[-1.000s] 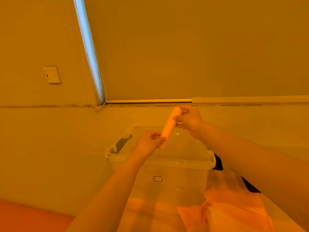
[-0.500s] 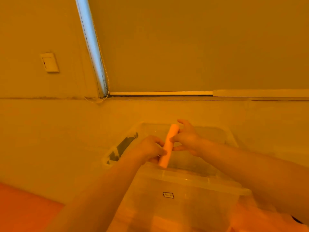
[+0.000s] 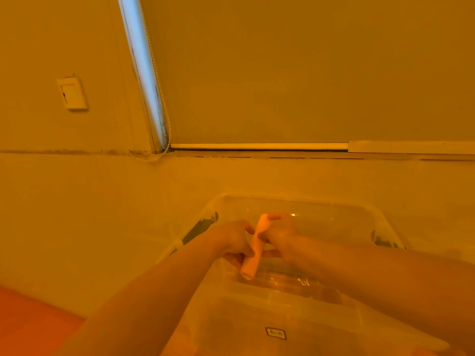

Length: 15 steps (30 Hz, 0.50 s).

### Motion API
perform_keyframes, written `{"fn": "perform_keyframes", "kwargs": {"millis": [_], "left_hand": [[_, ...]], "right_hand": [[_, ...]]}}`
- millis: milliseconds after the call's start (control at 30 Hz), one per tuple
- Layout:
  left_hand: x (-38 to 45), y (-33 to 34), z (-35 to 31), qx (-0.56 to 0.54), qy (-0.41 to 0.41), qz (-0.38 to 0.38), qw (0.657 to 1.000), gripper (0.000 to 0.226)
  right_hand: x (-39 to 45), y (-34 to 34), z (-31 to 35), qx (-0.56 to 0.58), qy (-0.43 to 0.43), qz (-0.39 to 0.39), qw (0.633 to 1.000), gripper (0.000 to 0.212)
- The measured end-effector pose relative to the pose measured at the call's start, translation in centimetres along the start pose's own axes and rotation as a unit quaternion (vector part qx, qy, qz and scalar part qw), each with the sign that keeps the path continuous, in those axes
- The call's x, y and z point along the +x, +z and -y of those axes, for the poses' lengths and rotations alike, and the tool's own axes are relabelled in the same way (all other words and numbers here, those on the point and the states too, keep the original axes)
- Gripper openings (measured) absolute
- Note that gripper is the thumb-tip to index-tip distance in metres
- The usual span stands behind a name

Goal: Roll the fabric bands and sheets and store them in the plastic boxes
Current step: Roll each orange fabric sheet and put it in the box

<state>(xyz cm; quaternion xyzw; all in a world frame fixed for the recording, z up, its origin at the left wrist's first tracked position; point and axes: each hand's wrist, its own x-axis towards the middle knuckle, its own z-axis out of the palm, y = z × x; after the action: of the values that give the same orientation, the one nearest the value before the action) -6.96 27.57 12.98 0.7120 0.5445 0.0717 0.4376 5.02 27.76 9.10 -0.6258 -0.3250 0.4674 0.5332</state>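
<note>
A clear plastic box (image 3: 303,327), a small label (image 3: 275,333) on its near wall, filled the foreground as two bare forearms reached over its rim. Inside the opening, a tightly rolled fabric band (image 3: 253,249) was held tilted, its coiled lower end pointing toward the near wall and its upper end leaning away. The left hand (image 3: 235,241) gripped the roll's lower half, fingers curled round it; the right hand (image 3: 279,231) pinched the upper half, thumb and fingers closed on the cloth. A second earlier the roll had been held above the rim; it had since been lowered into the box, suggesting the storing step was nearly done, with only the release left. The roll looked pale orange, smooth and compact, with no loose tail showing. Dark handle latches (image 3: 199,227) marked the box's sides. Beyond, a pale ledge (image 3: 102,201) ran to a wall with a switch plate (image 3: 72,93) and a drawn roller blind (image 3: 295,68) with its bead chain (image 3: 164,116).
</note>
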Motion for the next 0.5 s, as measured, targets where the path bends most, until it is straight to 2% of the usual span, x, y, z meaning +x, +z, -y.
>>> {"fn": "perform_keyframes", "kwargs": {"millis": [300,500], "left_hand": [[1.8,0.5,1.3,0.054,-0.029,0.065,0.996,0.056],[0.9,0.0,1.4,0.075,-0.042,0.124,0.988,0.061]], "right_hand": [[1.8,0.8,-2.8,-0.007,0.01,-0.016,1.0,0.044],[3.3,1.8,-5.5,-0.048,-0.028,-0.031,0.998,0.045]]}}
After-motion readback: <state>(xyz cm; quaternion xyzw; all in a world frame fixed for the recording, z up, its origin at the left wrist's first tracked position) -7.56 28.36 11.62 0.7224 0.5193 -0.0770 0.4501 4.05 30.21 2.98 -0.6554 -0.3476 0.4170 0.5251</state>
